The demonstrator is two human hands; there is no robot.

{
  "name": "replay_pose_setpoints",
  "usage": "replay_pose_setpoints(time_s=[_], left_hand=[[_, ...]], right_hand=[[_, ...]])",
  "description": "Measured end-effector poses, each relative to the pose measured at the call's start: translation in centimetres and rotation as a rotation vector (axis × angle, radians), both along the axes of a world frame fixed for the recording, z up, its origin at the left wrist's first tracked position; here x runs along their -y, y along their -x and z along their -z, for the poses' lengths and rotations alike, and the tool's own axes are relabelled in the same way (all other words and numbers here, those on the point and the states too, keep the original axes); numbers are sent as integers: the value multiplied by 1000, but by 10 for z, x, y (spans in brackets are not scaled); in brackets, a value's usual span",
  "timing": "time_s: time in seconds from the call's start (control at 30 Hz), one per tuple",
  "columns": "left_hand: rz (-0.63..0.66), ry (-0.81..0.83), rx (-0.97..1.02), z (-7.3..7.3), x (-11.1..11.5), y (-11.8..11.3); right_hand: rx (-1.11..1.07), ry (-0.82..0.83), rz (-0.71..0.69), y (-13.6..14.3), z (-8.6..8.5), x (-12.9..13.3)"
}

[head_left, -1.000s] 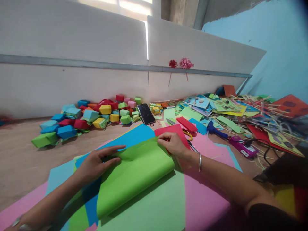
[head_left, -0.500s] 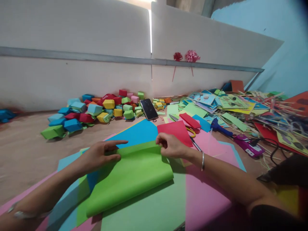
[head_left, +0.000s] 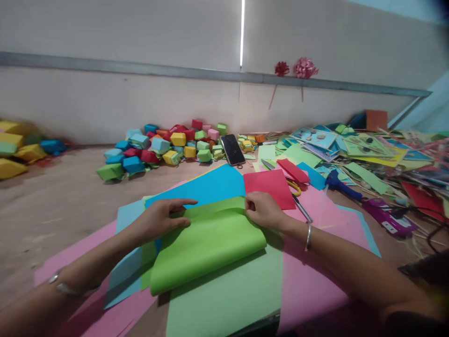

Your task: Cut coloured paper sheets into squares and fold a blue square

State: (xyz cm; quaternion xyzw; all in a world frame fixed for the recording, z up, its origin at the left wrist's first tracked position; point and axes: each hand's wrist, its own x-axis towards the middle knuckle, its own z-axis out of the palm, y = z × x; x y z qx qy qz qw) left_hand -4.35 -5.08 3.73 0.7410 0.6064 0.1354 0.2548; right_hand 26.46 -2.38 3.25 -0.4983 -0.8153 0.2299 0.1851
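A bright green sheet [head_left: 210, 245] curves over on itself in front of me, its rounded fold toward me. At its upper right corner my right hand [head_left: 262, 209] is closed, pinching the edge. My left hand [head_left: 163, 219] lies at the sheet's upper left, fingers apart, thumb and fingertips at the paper. Beneath and behind are a blue sheet [head_left: 206, 185], a pale green sheet [head_left: 228, 299], a light blue sheet [head_left: 128, 271] and pink sheets [head_left: 312, 276]. A red sheet [head_left: 271, 185] is just beyond my right hand.
Folded paper shapes [head_left: 161, 145] and a phone [head_left: 232, 150] lie near the white wall. On the right are yellow-handled scissors [head_left: 293, 188], a pen [head_left: 302, 208], a blue glue gun [head_left: 342, 186], a purple box [head_left: 387, 217] and piled cards and sticks. More yellow shapes [head_left: 30, 152] sit far left.
The view has turned left, so everything appears further right and yellow shapes show at the far left. Both hands remain at the green sheet's top edge in nearly the same pose.
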Motion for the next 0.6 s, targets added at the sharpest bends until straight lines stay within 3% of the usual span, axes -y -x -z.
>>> replay_pose_setpoints(time_s=[0.17,0.27,0.33,0.43,0.6], left_hand=[[11,-50,2,-5,9,-7],[66,-107,-23,-2,12,-7],[92,-132,-22,1,12,-6],[101,-149,-6,3,12,-5],[108,-137,3,1,15,-6]], right_hand=[[145,-163,11,4,-2,10],[221,-456,-181,7,-5,22],[234,-562,-368,9,-4,35],[268,-512,-558,13,0,56],[387,-336,-624,18,2,77]])
